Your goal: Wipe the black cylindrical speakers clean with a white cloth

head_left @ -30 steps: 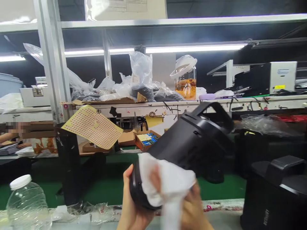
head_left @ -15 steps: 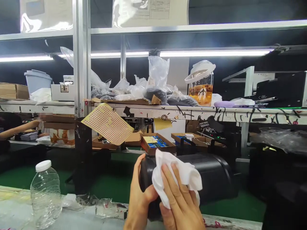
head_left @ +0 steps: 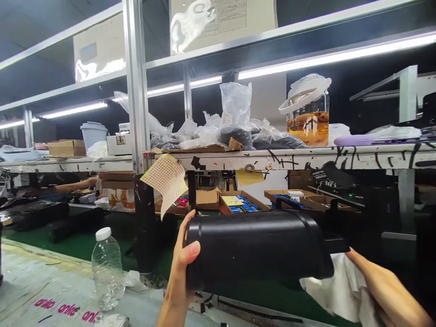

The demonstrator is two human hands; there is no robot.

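A long black plastic housing [head_left: 252,250] with rounded edges is held up above the bench, lying lengthwise across the view. My left hand [head_left: 180,268] grips its left end, thumb on the near face and fingers behind. At the right end, my right hand [head_left: 384,284] holds a white cloth [head_left: 345,290] that hangs below its fingers and touches the housing's lower right corner. The right fingertips reach a dark tab sticking out of that end; whether they grip it I cannot tell.
A clear plastic bottle [head_left: 108,270] with a white cap stands left on the bench [head_left: 30,281]. Beyond lie a green belt [head_left: 44,238] and cardboard trays [head_left: 243,202] with blue parts. The shelf [head_left: 218,160] above carries bags and a glass jar [head_left: 308,120]; a dotted sheet [head_left: 166,179] hangs from it.
My right hand has moved with the white cloth from the housing's near face to its right end. The view has turned left, and the dotted sheet has swung and curled.
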